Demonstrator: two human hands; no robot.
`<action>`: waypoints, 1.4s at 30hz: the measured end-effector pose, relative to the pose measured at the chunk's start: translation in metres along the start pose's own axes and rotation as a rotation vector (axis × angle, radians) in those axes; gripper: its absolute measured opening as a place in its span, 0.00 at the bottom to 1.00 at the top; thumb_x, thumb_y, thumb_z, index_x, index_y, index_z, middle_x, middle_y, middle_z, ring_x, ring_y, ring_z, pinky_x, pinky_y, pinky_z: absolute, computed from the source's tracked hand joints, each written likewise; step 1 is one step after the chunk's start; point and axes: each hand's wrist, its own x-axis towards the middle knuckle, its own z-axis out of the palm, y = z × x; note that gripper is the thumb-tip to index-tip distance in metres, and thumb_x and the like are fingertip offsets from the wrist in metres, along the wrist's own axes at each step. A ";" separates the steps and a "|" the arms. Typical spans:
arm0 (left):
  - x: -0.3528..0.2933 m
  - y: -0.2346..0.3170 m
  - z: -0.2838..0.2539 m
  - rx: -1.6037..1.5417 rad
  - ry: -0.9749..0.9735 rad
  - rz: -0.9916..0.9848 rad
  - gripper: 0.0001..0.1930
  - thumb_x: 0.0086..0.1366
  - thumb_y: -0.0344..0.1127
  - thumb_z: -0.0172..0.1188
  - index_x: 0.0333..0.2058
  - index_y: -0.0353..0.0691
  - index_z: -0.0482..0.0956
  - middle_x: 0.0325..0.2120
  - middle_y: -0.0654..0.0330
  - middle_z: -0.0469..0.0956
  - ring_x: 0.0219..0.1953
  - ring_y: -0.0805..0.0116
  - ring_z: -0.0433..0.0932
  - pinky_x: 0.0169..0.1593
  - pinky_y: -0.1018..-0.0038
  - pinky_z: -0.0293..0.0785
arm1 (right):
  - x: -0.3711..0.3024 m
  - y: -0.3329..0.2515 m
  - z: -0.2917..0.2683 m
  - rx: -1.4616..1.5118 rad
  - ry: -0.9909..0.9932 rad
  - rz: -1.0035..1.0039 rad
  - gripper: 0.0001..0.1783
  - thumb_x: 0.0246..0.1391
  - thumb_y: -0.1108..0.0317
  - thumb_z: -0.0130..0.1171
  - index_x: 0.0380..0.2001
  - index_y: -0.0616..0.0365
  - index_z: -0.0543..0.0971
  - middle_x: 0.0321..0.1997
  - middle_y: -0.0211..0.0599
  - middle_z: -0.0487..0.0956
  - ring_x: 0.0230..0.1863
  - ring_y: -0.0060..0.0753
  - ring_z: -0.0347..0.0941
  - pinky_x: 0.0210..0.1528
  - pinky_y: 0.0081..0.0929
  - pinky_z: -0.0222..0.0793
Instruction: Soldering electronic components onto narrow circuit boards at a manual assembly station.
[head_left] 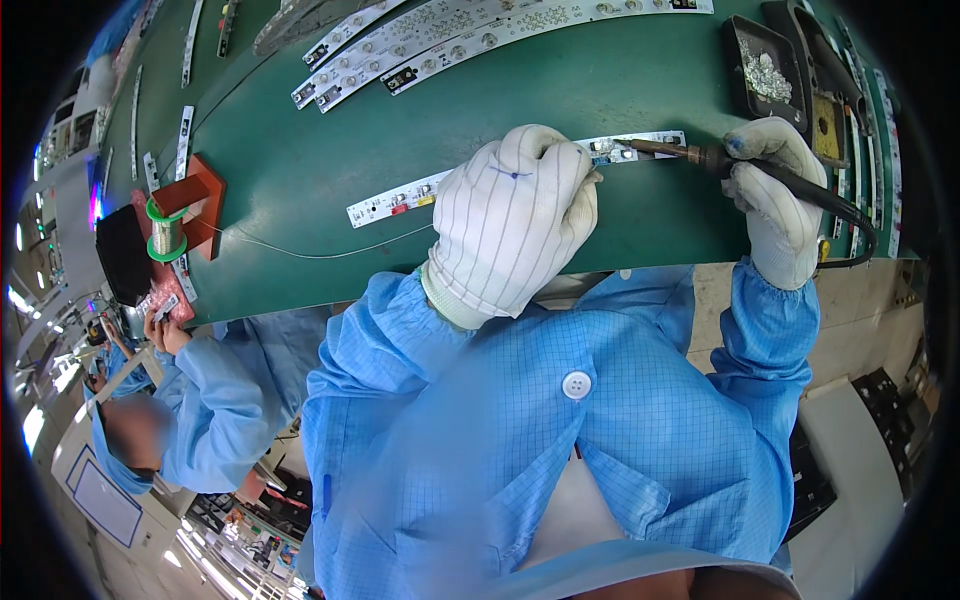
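Observation:
A narrow white circuit board strip [390, 204] with small parts on it lies across the green bench in front of me. My left hand [512, 220], in a white striped glove, is closed over the middle of the strip. Thin solder wire [330, 256] runs into its grip, though the fingertips are mostly hidden. My right hand [780, 195], also gloved, is wrapped round a soldering iron [712, 158]. The iron's tip points left and meets the strip near its right end, just beside the left fingers. Its black cord loops behind the right wrist.
A solder spool [166, 235] sits on a reddish-brown stand [212, 205] at left. Several longer board strips [440, 45] lie along the back. A black tray [738, 90] of small clear parts stands at back right, beside a dark iron holder [828, 60]. Another person [230, 400] works at left.

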 end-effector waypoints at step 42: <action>-0.055 -0.043 -0.077 -0.103 0.117 -0.436 0.03 0.56 0.22 0.57 0.30 0.33 0.77 0.32 0.51 0.80 0.32 0.59 0.80 0.36 0.71 0.76 | -0.007 0.052 -0.005 -0.249 0.665 -0.416 0.11 0.58 0.77 0.54 0.44 0.66 0.75 0.38 0.43 0.79 0.35 0.24 0.75 0.38 0.19 0.71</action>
